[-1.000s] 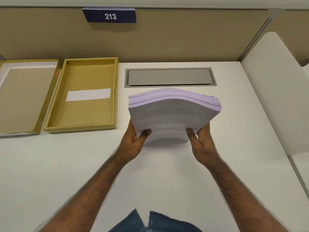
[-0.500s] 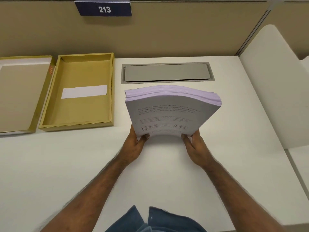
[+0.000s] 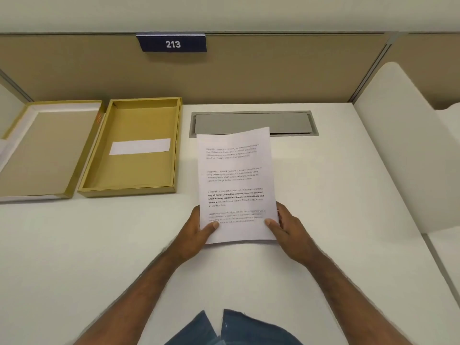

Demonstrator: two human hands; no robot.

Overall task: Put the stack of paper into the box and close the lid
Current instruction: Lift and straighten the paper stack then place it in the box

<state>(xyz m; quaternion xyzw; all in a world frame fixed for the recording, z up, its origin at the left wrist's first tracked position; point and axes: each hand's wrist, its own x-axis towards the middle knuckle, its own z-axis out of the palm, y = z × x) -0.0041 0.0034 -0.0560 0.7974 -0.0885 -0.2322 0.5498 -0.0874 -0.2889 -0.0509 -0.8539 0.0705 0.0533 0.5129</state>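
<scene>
White desk (image 3: 323,195), beige partition behind, grey cable hatch (image 3: 251,123) at back centre. One box (image 3: 132,148), mustard, open and empty bar a white label on its floor, back left. One lid (image 3: 42,150) just left of it, lying inside-up, edge close to the box wall; cannot tell if touching. One stack of paper (image 3: 236,185), printed side up, right of the box and apart from it, near end held at both corners, far end overlapping the hatch edge. Cannot tell whether resting flat or slightly raised.

Left hand (image 3: 196,232) clamped on near-left corner, thumb on top, fingers underneath. Right hand (image 3: 291,232) same on near-right corner. Both closed on the stack, none spread.

Handling, judged: many loose sheets, so heavy for its size, floppy, prone to sagging at the far end and fanning or sliding apart. Better held along the long sides near mid-length, or supported from beneath, kept squared. Fit into box looks snug; needs aligning before lowering.
</scene>
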